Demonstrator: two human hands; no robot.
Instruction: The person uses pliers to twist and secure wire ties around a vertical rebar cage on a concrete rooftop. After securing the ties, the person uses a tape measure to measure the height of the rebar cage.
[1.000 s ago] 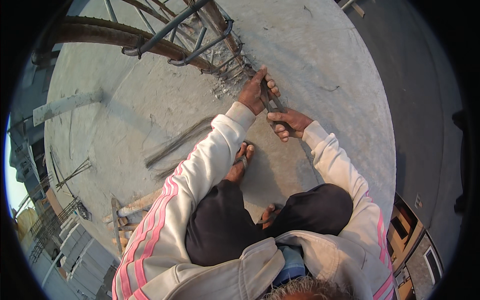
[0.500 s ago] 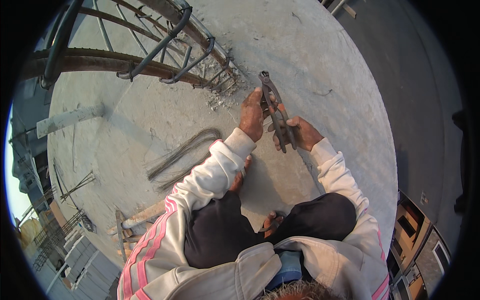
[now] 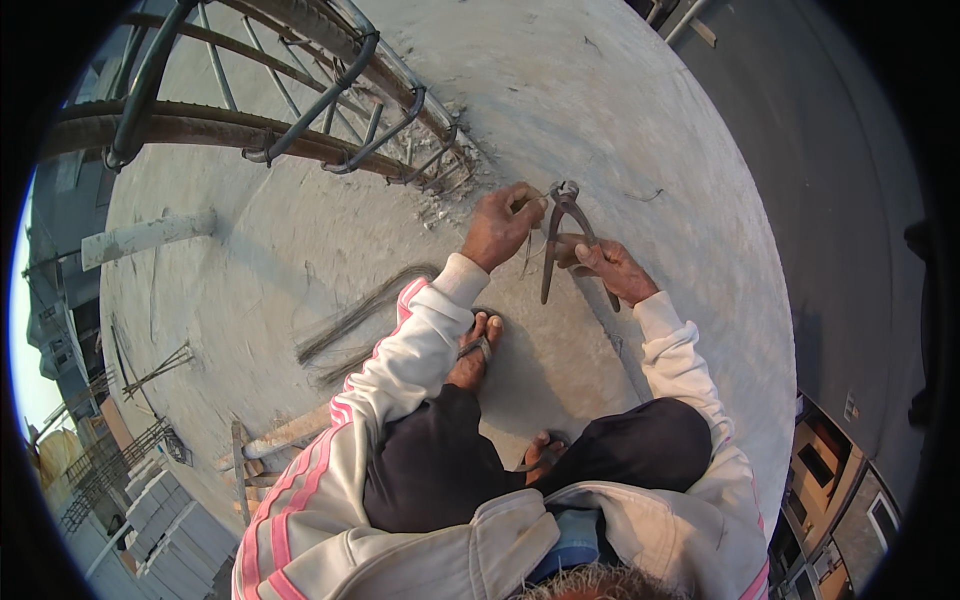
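End-cutting pincers (image 3: 566,205) with dark handles are in my right hand (image 3: 612,267), their handles spread apart and their jaws pointing away from me. My left hand (image 3: 502,224) is pinched just left of the jaws. A thin wire (image 3: 529,250) hangs below its fingers, and its upper end seems to reach toward the jaws. Whether the jaws touch the wire I cannot tell. On the concrete by my left forearm lies a bundle of thin tie wire (image 3: 365,310), bent into a long loop and partly hidden by the sleeve.
A rebar cage (image 3: 330,140) with ring ties rises from broken concrete at the upper left. A flat board (image 3: 150,238) lies left, pale blocks (image 3: 175,530) are stacked lower left. The slab's curved edge (image 3: 775,270) borders a dark road on the right. My sandalled feet (image 3: 475,350) are below my hands.
My left hand has come off the pincers and now pinches a thin wire beside their jaws. The pincers have shifted slightly right and nearer, and their handles have spread wider.
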